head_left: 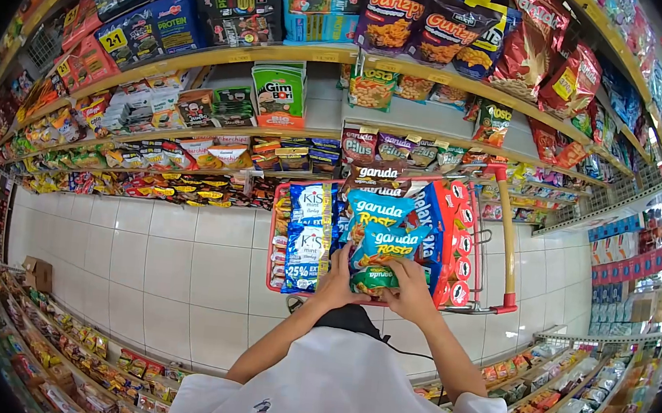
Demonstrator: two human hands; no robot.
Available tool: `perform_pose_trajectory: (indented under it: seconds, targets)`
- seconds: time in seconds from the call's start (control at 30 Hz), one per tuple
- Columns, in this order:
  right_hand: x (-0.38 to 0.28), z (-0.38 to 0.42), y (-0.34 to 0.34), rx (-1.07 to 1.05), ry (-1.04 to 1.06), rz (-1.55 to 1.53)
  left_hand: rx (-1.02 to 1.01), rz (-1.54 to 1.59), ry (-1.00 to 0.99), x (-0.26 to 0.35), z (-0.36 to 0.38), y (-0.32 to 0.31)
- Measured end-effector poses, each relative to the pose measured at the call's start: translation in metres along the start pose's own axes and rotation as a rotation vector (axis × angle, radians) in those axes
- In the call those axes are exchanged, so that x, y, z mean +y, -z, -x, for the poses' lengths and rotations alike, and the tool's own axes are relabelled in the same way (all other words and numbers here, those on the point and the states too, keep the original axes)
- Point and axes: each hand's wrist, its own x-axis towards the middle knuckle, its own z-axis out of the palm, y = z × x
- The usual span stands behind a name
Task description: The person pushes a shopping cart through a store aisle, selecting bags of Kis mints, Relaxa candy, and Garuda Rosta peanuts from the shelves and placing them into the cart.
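Observation:
My left hand (335,282) is at the left edge of a green Garuda snack bag (374,279), its thumb along the bag's near side. From the right, my right hand (411,288) grips the same bag, fingers bent over its upper edge. A blue Garuda Rosta bag (391,244) lies just beyond, against the green one, and another blue Rosta bag (377,208) is behind it. These bags rest on top of the goods in a red shopping cart (277,201). Blue Kis mint packs (308,240) are left of my left hand. Brown Garuda packs (377,181) stand farther back.
Red Pringles packs (462,247) fill the cart's right side, by its yellow handle (505,231). Shelves of snacks (197,110) run along the aisle ahead, with more shelves (87,338) behind me. A cardboard box (38,274) sits on the tiled floor (158,261) at left.

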Motion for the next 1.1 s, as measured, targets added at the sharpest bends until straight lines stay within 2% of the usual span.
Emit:
perform_pose_trajectory:
  seconds: [0.07, 0.2, 0.27, 0.3, 0.37, 0.43, 0.5, 0.63, 0.67, 0.73, 0.8, 0.97, 1.1]
  targets:
    - [0.006, 0.004, 0.003, 0.034, -0.022, -0.114, -0.139, 0.084, 0.142, 0.005, -0.004, -0.002]
    - [0.018, 0.008, 0.006, 0.007, 0.033, -0.183, -0.170, 0.112, 0.159, 0.005, -0.009, -0.017]
    - [0.020, 0.008, 0.009, 0.006, 0.030, -0.220, -0.112, 0.147, 0.138, 0.000, -0.010, -0.025]
    - [0.019, 0.006, 0.012, 0.014, 0.048, -0.205, -0.166, 0.209, 0.228, 0.004, -0.012, -0.023]
    - [0.022, 0.003, 0.015, 0.026, 0.066, -0.191, -0.144, 0.206, 0.185, 0.002, -0.011, -0.027]
    - [0.028, 0.001, 0.017, -0.079, -0.044, -0.273, -0.122, 0.205, 0.141, -0.003, -0.010, -0.032]
    - [0.030, -0.003, 0.018, -0.075, -0.051, -0.290, -0.092, 0.191, 0.106, -0.004, -0.011, -0.035]
    - [0.035, -0.004, 0.016, -0.079, -0.054, -0.337, -0.078, 0.204, 0.142, 0.002, -0.012, -0.032]
    - [0.036, -0.004, 0.017, -0.081, -0.054, -0.338, -0.092, 0.201, 0.186, 0.003, -0.011, -0.030]
    - [0.032, -0.004, 0.027, -0.048, 0.099, -0.149, -0.116, 0.198, 0.232, 0.011, -0.008, -0.022]
    - [0.031, -0.001, 0.035, -0.056, 0.063, -0.148, -0.126, 0.121, 0.283, 0.015, -0.004, -0.015]
    - [0.038, 0.009, 0.045, -0.086, 0.012, -0.095, -0.069, 0.019, 0.244, 0.006, 0.005, -0.018]
    - [0.039, 0.013, 0.048, -0.078, 0.019, -0.074, -0.144, -0.010, 0.314, 0.017, 0.003, -0.014]
